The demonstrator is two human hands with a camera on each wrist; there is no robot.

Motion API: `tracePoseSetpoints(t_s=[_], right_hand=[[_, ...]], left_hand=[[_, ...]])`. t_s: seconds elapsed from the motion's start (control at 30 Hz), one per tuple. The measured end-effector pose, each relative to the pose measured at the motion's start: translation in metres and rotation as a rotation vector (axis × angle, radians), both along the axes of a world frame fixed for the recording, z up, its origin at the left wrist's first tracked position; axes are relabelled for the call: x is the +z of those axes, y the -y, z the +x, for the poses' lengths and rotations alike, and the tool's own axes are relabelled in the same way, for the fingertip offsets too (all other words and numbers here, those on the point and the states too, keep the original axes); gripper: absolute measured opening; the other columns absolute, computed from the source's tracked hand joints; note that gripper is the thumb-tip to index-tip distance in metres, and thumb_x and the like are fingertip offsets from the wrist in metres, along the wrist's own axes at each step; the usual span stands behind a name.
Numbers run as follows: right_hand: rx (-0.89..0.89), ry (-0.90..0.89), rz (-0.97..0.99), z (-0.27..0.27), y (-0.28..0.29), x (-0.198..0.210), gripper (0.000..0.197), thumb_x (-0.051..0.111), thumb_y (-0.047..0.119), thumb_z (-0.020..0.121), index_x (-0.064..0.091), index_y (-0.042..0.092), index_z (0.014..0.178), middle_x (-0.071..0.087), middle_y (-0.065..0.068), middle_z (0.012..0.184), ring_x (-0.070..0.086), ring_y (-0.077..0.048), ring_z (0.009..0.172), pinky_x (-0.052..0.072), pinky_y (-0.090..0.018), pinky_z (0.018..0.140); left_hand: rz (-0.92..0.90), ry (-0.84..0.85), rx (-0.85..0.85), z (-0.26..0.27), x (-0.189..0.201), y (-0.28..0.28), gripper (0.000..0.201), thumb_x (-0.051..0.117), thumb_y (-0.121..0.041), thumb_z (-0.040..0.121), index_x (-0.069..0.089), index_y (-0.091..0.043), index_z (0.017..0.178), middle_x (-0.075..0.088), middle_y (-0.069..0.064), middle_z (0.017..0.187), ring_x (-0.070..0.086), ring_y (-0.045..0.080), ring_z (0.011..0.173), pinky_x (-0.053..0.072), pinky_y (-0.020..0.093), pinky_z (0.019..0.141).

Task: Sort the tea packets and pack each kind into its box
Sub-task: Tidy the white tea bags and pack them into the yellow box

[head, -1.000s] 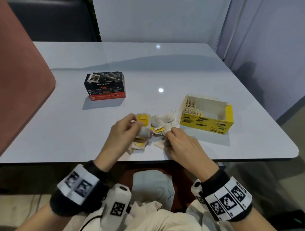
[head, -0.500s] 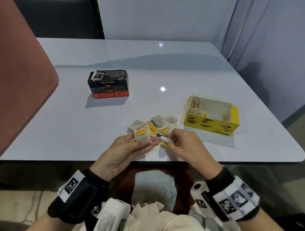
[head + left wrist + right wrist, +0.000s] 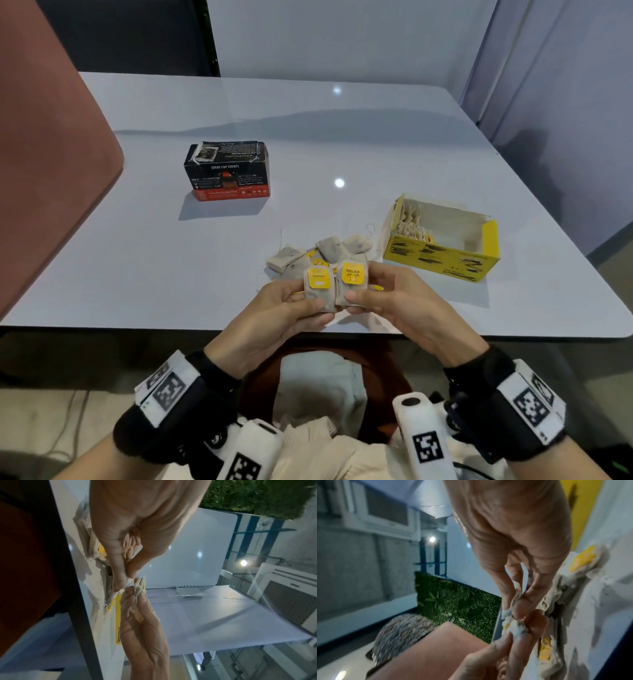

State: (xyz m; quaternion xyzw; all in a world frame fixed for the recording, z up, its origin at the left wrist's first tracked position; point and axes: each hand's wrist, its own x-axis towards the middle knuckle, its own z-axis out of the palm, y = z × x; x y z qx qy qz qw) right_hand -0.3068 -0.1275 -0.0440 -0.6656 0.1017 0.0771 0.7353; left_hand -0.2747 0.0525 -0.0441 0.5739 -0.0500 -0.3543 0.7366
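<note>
Both hands hold tea packets upright over the near edge of the surface [image 3: 376, 144] — the left hand [image 3: 274, 308] pinches one packet [image 3: 319, 287], the right hand [image 3: 404, 301] pinches the "RELAX" packet [image 3: 352, 279]. The two touch side by side, long axes vertical, yellow tags on top facing the person. Just behind them a loose pile of packets [image 3: 325, 251] lies flat. The open yellow box [image 3: 442, 255] sits to the right, packets standing at its left end; the closed black box [image 3: 227, 171] sits well apart, far left. The surface is glossy white — pale walls behind, a reddish chair back [image 3: 44, 164] at left.
</note>
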Motion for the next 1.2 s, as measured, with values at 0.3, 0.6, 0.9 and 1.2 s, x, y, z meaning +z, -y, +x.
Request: tracePoseSetpoints(t_s=[0.3,0.6,0.9,1.2], right_hand=[[-0.018,0.06,-0.163,0.01,-0.018,0.012,0.054,0.073,-0.006,0.071,0.053,0.01,0.119,0.065,-0.002,0.066,0.062,-0.015,0.059,0.055,-0.026,0.059],[-0.065,0.165,-0.439,0.016,-0.025,0.009,0.049,0.078,0.011,0.071,0.053,0.019,0.114,0.055,0.002,0.074,0.06,-0.019,0.066,0.057,-0.041,0.07],[-0.077,0.199,-1.107,0.019,0.034,0.017,0.012,0.062,0.011,0.085,0.064,0.014,0.096,0.067,-0.003,0.086,0.062,-0.02,0.082,0.049,-0.034,0.069],[0.125,-0.016,-1.506,0.017,0.011,-0.007,0.032,0.058,0.032,0.089,0.05,0.011,0.111,0.051,-0.007,0.109,0.052,-0.028,0.102,0.034,-0.032,0.065]], left_hand=[[-0.07,-0.026,-0.028,-0.001,0.001,0.004,0.039,0.05,0.015,0.083,0.055,0.005,0.121,0.065,0.02,0.116,0.063,0.025,0.11,0.049,0.025,0.094],[-0.08,-0.081,0.033,0.0,0.008,0.004,0.031,0.049,-0.007,0.089,0.059,0.007,0.115,0.064,0.022,0.117,0.061,0.027,0.112,0.048,0.026,0.093],[0.081,0.079,0.096,0.01,0.012,-0.023,0.027,0.048,0.003,0.091,0.059,0.006,0.115,0.068,0.019,0.111,0.065,0.025,0.106,0.053,0.027,0.088],[0.027,-0.118,0.07,0.007,0.007,-0.019,0.027,0.041,0.009,0.091,0.057,0.01,0.112,0.067,0.023,0.111,0.068,0.026,0.1,0.056,0.024,0.08]])
